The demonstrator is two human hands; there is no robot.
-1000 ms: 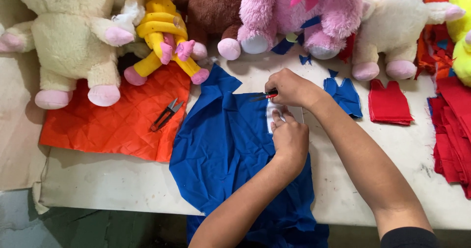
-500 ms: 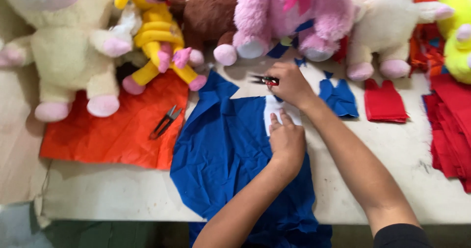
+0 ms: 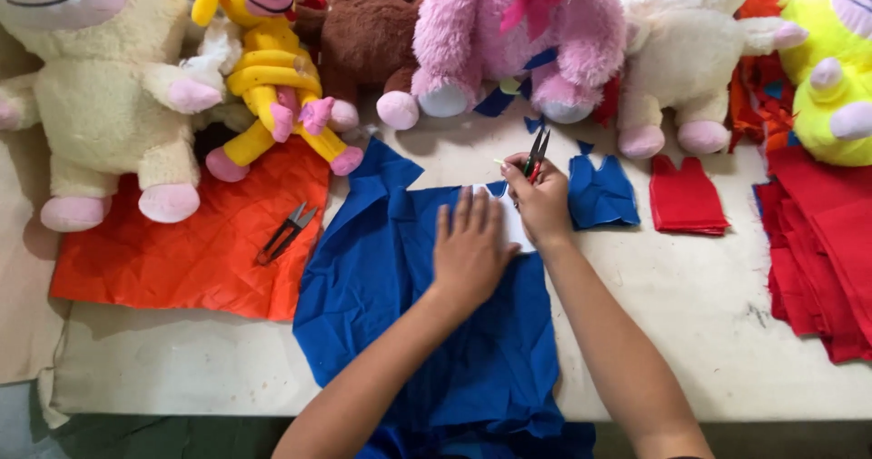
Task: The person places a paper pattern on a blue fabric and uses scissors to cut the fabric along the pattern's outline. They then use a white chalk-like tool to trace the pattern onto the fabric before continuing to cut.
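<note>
— Since a moment ago our right hand [image 3: 542, 207] has drawn back from the top of the blue fabric [image 3: 427, 332], and the small snips [image 3: 535, 156] it pinches now point up toward the toys instead of lying sideways. Our left hand [image 3: 470, 252] has slid a little higher on the cloth.

— So how do the hands sit now?

— Nearest us, low in the centre of the frame, the blue fabric spills over the front edge of the bench [image 3: 708, 332]. Our left hand lies flat on it, fingers spread, holding down a white pattern piece [image 3: 513, 227] that peeks out between the two hands. Our right hand is closed around the snips, blades clear of the cloth.

— Meaning the cutting has paused?

— We judge so; the blades are lifted away.

— And further off?

— Right of centre, a small blue cut piece [image 3: 601, 191] and a red one [image 3: 683, 197]. At left, a second pair of snips [image 3: 285, 232] rests on the orange quilted fabric [image 3: 182, 250]. Along the top edge sit the plush toys [image 3: 518, 41].
</note>
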